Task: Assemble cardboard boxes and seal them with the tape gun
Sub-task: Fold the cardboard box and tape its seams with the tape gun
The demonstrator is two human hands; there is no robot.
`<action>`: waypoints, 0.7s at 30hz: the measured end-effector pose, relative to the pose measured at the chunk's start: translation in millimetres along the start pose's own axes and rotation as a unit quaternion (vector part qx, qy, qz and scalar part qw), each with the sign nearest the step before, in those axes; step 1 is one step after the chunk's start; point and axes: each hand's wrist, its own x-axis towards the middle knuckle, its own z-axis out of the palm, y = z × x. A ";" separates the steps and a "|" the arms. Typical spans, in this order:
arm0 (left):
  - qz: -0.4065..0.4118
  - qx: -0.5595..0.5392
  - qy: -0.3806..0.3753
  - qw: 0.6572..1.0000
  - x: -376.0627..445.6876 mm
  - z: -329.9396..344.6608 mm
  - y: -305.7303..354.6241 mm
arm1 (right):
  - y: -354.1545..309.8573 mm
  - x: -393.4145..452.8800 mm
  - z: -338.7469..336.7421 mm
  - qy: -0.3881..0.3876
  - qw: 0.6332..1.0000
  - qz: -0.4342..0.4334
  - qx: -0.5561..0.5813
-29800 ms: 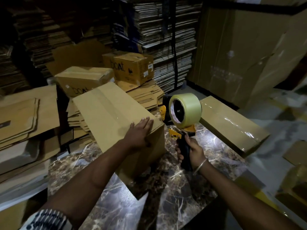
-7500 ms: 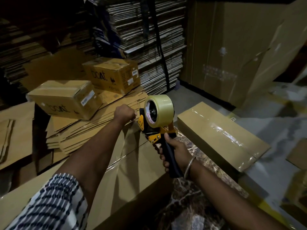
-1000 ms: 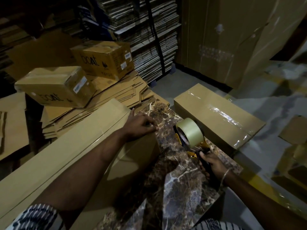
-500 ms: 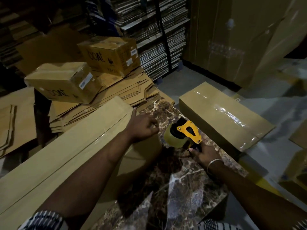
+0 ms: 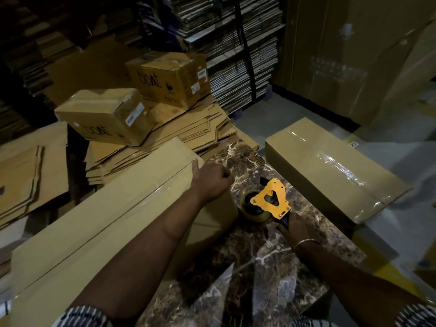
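Dim warehouse space, with a dark brown marble-patterned table top point(image 5: 271, 279) nearest the viewer as the landmark.

On that table lies a yellow and black tape gun with a roll of clear tape point(image 5: 266, 204), tipped on its side. The right hand point(image 5: 292, 228) curls its fingers round the black handle at the gun's near end.

Along the table's left side rests a long, plain brown cardboard box point(image 5: 99, 223), with a strip of clear tape running the length of its top seam. The left hand point(image 5: 210, 178) rests on the box's far end corner, fingers curled over the edge; whether they pinch tape there cannot be told.

Just beyond the table's right edge sits a second long brown cardboard box, already taped point(image 5: 330, 168), on the floor.

Past the table's far left corner is a stack of flattened brown cardboard sheets point(image 5: 165, 140), with two small printed brown cartons point(image 5: 132, 100) on top.

Judging from this, one box is finished, a second looks nearly sealed, and many flat sheets remain unassembled.
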 end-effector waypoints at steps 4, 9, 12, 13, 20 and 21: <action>-0.041 0.003 0.003 0.999 8.1 4.4 5.9 | -4.9 -1.4 -3.5 -0.006 1.000 -0.003 0.000; -0.041 -0.032 0.028 0.998 2.4 6.6 3.6 | -23.8 -16.9 -19.1 0.061 0.992 0.030 -0.105; -0.041 -0.023 0.017 0.999 2.6 5.0 3.7 | -61.2 -27.6 -36.3 0.150 0.974 0.035 -0.167; -0.034 -0.011 0.010 0.999 2.5 5.3 2.8 | -77.2 -30.6 -43.1 0.176 0.974 -0.001 -0.140; -0.014 0.058 0.000 0.998 0.2 1.5 5.8 | -196.0 -40.7 -75.2 0.086 0.922 -0.169 0.336; -0.008 0.075 -0.009 0.997 -1.4 -1.1 8.4 | -205.8 -40.6 -75.2 0.074 0.917 -0.155 0.359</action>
